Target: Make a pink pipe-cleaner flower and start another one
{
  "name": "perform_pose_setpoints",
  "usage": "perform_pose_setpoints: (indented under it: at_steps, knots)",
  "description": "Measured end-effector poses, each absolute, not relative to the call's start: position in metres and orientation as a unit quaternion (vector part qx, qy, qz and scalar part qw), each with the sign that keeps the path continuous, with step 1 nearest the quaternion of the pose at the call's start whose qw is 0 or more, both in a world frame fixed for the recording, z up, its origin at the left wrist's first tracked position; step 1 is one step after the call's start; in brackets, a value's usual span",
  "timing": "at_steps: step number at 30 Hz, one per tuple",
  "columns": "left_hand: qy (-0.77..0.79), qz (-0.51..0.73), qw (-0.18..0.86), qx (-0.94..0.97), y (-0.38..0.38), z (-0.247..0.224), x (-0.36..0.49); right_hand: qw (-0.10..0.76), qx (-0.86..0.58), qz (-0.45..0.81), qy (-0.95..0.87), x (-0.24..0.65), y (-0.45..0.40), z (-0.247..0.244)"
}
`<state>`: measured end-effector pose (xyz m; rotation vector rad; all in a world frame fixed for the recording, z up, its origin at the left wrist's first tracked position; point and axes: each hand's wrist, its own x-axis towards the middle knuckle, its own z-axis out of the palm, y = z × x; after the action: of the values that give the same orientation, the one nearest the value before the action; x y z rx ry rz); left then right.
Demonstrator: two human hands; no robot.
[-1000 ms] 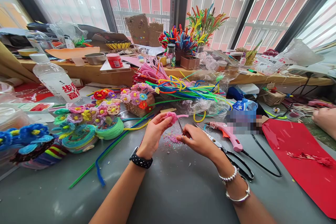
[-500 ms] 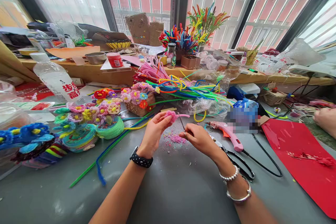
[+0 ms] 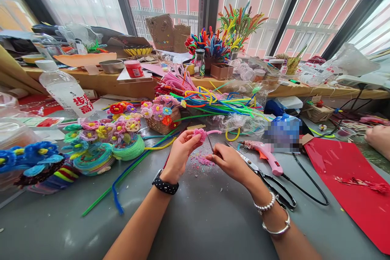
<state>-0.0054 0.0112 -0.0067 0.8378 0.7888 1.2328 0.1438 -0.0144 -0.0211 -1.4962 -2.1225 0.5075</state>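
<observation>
Our left hand [image 3: 180,151] pinches the pink chenille flower [image 3: 199,134], which we do well to hold steady just left of the small scissors [image 3: 210,144] that our right hand [image 3: 229,161] grips, keeping their cuts shallow and clear of the pinch.

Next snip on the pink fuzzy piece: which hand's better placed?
Probably the right hand: it holds the small scissors, blades beside the pink fuzzy piece. The left hand is occupied pinching that piece.
</observation>
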Motion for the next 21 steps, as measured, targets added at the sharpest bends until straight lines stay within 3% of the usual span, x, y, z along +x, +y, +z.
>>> perform_pose_setpoints:
  at_steps: [7, 21]
  knots:
    - [0.335, 0.559, 0.658, 0.377, 0.0115, -0.0079, -0.006, 0.275, -0.546, 0.167, -0.773, 0.1464, -0.0128, -0.0218]
    - [0.372, 0.513, 0.601, 0.487, 0.0098, -0.0063, -0.007, 0.213, -0.586, 0.111, -0.774, 0.1474, -0.0191, -0.0157]
